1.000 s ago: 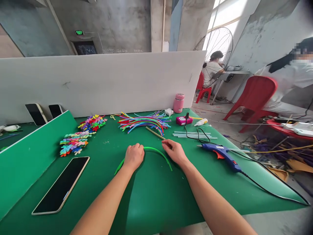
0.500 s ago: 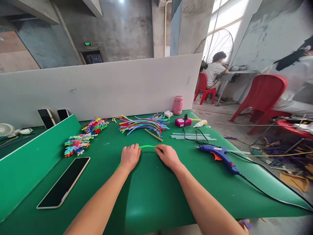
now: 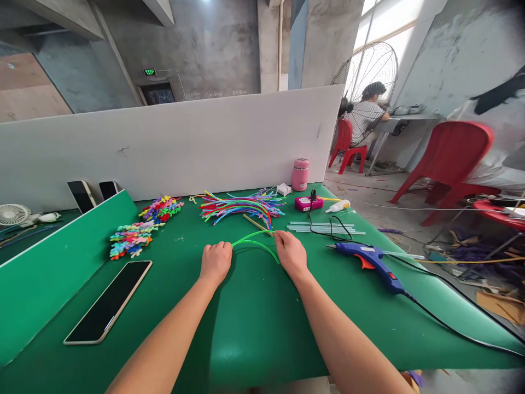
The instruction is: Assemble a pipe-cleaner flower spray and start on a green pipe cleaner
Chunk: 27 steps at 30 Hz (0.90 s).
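Between my hands runs a green pipe cleaner (image 3: 256,234), a thin bright strand bowed upward above the table. My left hand (image 3: 216,261) is closed round its left part. A second green length leaves the same fist and curves down to a loose end by my right wrist; whether it belongs to the same piece I cannot tell. My right hand (image 3: 290,253) pinches the upper length at its right end. Just beyond lies a loose pile of coloured pipe cleaners (image 3: 238,207), with a thin tan stick (image 3: 256,223) in front of it.
Bundles of colourful twisted shapes (image 3: 133,239) and a phone (image 3: 109,303) lie left. On the right are a blue glue gun (image 3: 369,257) with its cord, clear glue sticks (image 3: 320,227), a magenta box (image 3: 308,203) and a pink flask (image 3: 300,175). A white partition (image 3: 205,148) stands behind.
My right hand has moved slightly right and up, away from the left, so more green strand shows between them. A second green length with a loose end has come into sight.
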Each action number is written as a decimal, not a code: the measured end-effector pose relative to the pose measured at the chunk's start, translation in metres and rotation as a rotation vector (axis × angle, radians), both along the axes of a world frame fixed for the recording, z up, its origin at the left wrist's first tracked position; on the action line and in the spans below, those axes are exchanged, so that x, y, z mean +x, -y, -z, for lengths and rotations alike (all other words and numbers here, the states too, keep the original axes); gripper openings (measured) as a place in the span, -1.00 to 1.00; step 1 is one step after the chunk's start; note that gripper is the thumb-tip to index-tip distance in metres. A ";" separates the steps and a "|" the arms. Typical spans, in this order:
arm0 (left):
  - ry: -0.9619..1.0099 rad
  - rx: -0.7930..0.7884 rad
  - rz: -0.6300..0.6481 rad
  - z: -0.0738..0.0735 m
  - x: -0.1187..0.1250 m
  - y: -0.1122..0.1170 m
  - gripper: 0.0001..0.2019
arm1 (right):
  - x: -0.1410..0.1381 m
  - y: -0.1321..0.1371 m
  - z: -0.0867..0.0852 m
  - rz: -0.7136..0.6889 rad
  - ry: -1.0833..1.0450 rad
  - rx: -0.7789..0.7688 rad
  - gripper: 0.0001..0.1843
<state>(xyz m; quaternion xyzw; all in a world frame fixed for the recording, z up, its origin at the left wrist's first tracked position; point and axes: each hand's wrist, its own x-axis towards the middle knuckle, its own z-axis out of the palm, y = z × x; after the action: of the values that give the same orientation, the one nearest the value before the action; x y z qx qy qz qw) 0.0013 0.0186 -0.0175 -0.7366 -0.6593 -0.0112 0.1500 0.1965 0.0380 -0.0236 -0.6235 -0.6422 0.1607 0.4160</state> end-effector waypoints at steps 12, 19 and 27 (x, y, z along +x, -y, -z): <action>0.073 0.062 0.065 0.002 -0.005 0.001 -0.81 | 0.018 -0.008 0.010 0.173 -0.241 0.110 -0.59; 0.105 0.022 0.164 0.000 -0.007 -0.012 -0.79 | 0.014 -0.009 0.013 0.142 -0.333 0.222 -0.52; 0.184 -0.038 0.238 -0.004 0.005 -0.059 -0.80 | 0.009 -0.004 0.013 0.136 -0.389 0.270 -0.62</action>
<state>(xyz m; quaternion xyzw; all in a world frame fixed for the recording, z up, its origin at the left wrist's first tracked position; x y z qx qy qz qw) 0.0060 0.0779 -0.0133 -0.8082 -0.5783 -0.0840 0.0725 0.2050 0.0417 -0.0367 -0.5613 -0.5224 0.1619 0.6212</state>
